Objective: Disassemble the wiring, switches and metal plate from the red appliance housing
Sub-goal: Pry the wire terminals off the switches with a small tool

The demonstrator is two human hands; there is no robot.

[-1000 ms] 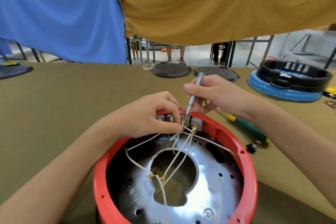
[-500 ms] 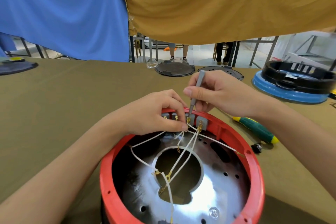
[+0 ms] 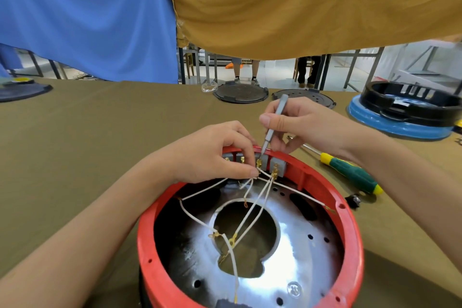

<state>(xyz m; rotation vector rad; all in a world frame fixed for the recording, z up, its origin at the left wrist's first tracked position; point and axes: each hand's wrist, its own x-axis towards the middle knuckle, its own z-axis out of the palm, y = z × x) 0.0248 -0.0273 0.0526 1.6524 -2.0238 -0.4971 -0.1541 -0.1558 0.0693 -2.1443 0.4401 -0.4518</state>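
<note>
blue drape (image 3: 82, 15) | mustard drape (image 3: 312, 2) | olive tablecloth (image 3: 100, 132) | possibly table legs (image 3: 322, 70) behind

- We see the housing (image 3: 250, 245) at the bench's (image 3: 100, 145) near edge, the plate (image 3: 300, 245) and wires (image 3: 250, 215) inside it.
- A screwdriver (image 3: 347, 172) lies right of it.
- Two lids (image 3: 240, 94) lie behind.
- A ring (image 3: 412, 102) sits far right.
</note>
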